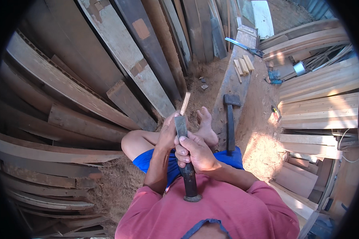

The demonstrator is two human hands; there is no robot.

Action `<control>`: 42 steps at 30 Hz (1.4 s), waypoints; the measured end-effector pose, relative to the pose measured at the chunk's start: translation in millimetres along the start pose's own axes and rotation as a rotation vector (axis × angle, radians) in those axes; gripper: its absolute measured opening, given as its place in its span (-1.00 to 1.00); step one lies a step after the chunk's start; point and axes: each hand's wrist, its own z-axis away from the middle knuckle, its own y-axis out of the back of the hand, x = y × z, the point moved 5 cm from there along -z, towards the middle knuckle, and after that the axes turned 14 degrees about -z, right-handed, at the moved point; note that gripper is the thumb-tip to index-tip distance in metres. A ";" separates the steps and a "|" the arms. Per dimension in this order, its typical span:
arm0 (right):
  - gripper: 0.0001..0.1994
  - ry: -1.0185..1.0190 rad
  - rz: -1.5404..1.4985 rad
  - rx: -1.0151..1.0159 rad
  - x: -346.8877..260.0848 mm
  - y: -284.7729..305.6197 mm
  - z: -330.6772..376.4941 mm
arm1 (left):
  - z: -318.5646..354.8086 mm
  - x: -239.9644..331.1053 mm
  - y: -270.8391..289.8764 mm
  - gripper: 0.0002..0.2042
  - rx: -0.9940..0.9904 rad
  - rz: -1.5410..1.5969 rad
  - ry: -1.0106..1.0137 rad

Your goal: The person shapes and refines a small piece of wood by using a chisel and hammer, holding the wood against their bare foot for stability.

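Observation:
My right hand [197, 153] is wrapped round a wide chisel [188, 179], its thumb along the lower part of the blade. The dark handle points back toward me, its butt against or just over the red shirt. Just left of the blade, my left hand [168, 129] is closed on a thin, pale wood stick [185, 102], whose far end sticks out past the fingers. The chisel's flat grey tip lies close to the stick; whether they touch is hidden. Beside my right knee, a dark mallet [230, 119] lies with its head on a long plank [224, 89].
Several short pale wood pieces [243, 65] and a handsaw [247, 47] lie farther along the plank. A teal power tool [273, 77] rests on the sawdust to the right. Stacked boards [321, 111] line the right; tall weathered planks [127, 51] lean at the left.

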 end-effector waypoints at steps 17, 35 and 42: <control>-0.83 0.512 0.753 0.132 -81.8 34.5 8.7 | 51.9 -33.0 -19.9 -0.72 -0.028 -0.138 0.006; -0.83 0.375 0.033 0.130 -59.8 24.8 -8.5 | 18.9 -42.1 -28.9 -0.55 0.017 0.351 0.245; -0.87 0.032 0.038 0.069 4.7 6.3 -3.3 | -3.4 -18.9 -4.8 -0.55 -0.075 0.115 0.119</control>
